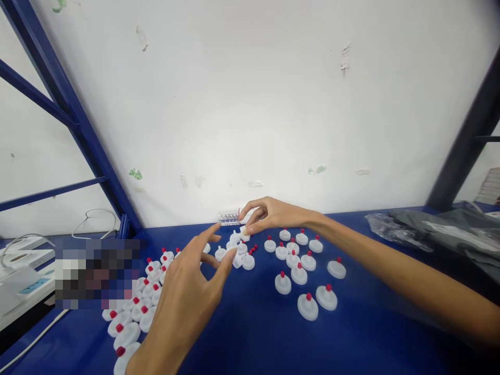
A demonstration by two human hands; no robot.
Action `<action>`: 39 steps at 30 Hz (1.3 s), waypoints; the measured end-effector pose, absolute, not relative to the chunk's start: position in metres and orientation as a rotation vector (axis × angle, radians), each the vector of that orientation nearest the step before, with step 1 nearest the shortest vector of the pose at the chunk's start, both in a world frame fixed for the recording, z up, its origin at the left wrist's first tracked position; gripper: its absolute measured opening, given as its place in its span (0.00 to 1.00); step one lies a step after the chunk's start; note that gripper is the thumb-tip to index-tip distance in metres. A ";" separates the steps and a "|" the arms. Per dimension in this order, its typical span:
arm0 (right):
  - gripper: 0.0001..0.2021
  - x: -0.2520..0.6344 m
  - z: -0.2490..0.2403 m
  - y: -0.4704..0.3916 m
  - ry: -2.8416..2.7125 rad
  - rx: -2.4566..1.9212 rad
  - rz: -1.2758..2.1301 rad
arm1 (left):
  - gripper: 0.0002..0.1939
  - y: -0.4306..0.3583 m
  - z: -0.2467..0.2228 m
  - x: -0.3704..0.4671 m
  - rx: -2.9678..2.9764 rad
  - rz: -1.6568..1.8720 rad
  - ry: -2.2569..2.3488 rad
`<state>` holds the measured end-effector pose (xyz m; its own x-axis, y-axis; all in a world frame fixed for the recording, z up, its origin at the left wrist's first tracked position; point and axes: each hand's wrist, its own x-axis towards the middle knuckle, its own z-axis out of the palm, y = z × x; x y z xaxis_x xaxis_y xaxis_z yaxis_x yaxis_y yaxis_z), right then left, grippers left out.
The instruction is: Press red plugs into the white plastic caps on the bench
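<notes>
Gently, I should touch the white disc [244, 237] by its edge, far middle on the desk [242, 333]; I can't tell if my right hand [273, 212] grips it. My left hand [191, 284], fingers spread and empty, should not bump the loose red caps [254, 248].

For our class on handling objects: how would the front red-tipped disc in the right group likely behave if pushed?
The disc would probably slide rather than tip, its broad side lying on the table. Its smooth, plastic-looking surface suggests something stiff and fairly light.
</notes>
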<state>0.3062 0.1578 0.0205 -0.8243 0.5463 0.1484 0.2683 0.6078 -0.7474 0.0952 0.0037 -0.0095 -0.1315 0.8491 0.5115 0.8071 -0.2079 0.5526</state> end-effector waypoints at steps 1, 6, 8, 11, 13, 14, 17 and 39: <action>0.23 0.304 0.023 0.154 -2.409 -0.579 1.207 | 0.28 0.004 -0.010 0.095 2.070 1.274 1.914; 0.21 0.292 0.026 0.139 -2.290 -0.328 1.523 | 0.16 0.004 -0.011 0.096 2.331 1.382 1.624; 0.22 0.291 0.027 0.138 -2.313 -0.267 1.542 | 0.14 0.002 -0.010 0.096 2.389 1.435 1.591; 0.20 0.294 0.024 0.142 -2.497 -0.438 1.188 | 0.15 0.000 -0.009 0.097 2.368 1.484 1.646; 0.19 0.297 0.016 0.149 -2.621 -0.698 0.725 | 0.14 0.000 -0.009 0.098 2.327 1.470 1.716; 0.18 0.298 0.011 0.153 -2.650 -0.802 0.532 | 0.14 0.001 -0.009 0.097 2.314 1.451 1.748; 0.10 0.297 -0.010 0.164 -2.721 -0.896 0.387 | 0.15 0.003 -0.010 0.095 2.294 1.403 1.809; 0.05 0.294 -0.037 0.180 -2.755 -0.861 0.423 | 0.18 0.007 -0.015 0.090 2.261 1.276 1.926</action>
<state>0.2938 0.1799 -0.0374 -0.8030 0.5825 0.1257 0.5180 0.7865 -0.3363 0.0897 0.0071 -0.0147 -0.0197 0.7960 0.6050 0.8676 -0.2871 0.4060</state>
